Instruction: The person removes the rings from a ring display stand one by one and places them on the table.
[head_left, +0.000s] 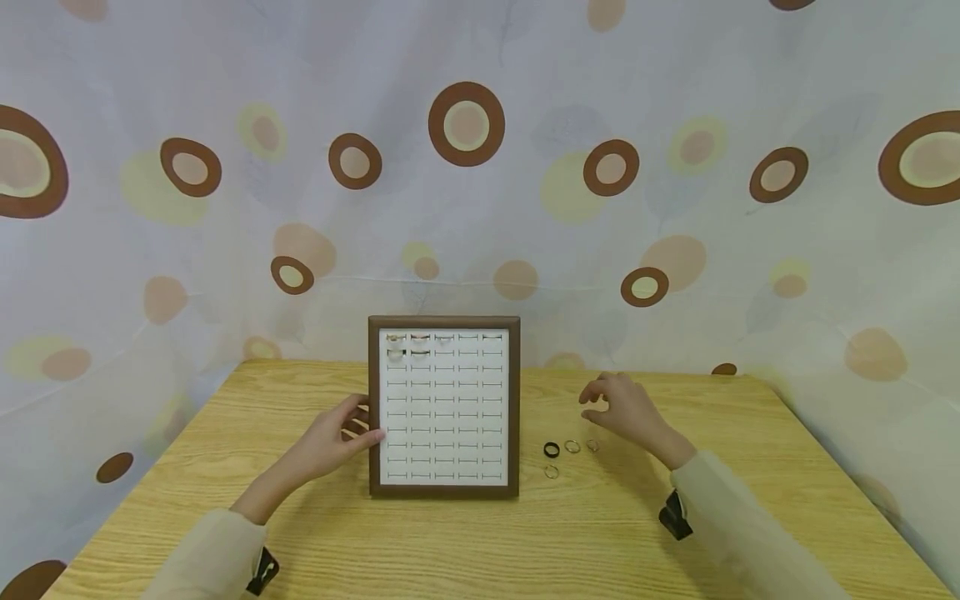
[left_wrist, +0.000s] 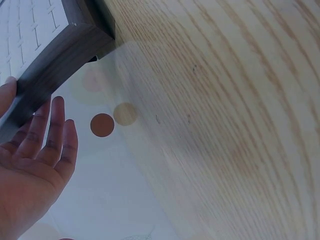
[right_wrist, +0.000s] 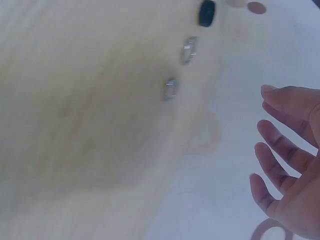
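Note:
A brown-framed ring display board stands upright on the table, its white face lined with rows of slots. My left hand grips its left side, thumb on the front of the frame and the other fingers behind. The left wrist view shows the same hand at the frame's edge. Several rings sit in the top two rows. To the right of the board my right hand hovers with relaxed fingers and nothing in them, beyond a black ring and silver-looking rings lying on the table.
A light wood table carries everything. Behind it and at both sides hangs a pale curtain printed with brown, peach and yellow circles. Dark straps show at both sleeves.

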